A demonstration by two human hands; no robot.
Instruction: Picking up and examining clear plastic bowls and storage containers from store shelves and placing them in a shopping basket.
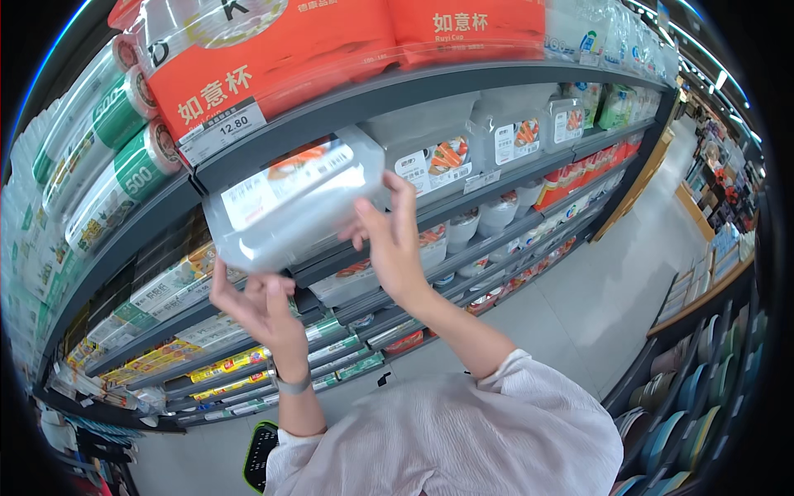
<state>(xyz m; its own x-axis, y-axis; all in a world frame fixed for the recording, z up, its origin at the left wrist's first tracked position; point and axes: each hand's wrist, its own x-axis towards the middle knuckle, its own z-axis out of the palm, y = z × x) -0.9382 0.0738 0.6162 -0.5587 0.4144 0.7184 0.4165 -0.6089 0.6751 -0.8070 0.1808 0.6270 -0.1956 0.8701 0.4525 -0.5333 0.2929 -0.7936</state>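
A pack of clear plastic food containers (298, 214) is tilted in front of the shelf, wrapped in film with a printed picture label. My right hand (394, 239) grips its right end, with the thumb on the near face and the index finger at the edge. At the lower left corner, my left hand (257, 304) supports the pack with its fingers; part of their contact is hidden beneath it. A band circles my left wrist. Similar container packs (434, 158) stand on the shelf just beyond my right hand.
Red bags of cups (279, 62) and plastic cup sleeves (118, 198) line the upper shelf, whose edge (372, 93) juts out above the pack. Boxed rolls (173, 285) fill lower shelves. A green-rimmed black basket (259, 456) is below left. Bowls (664, 434) are racked behind at right.
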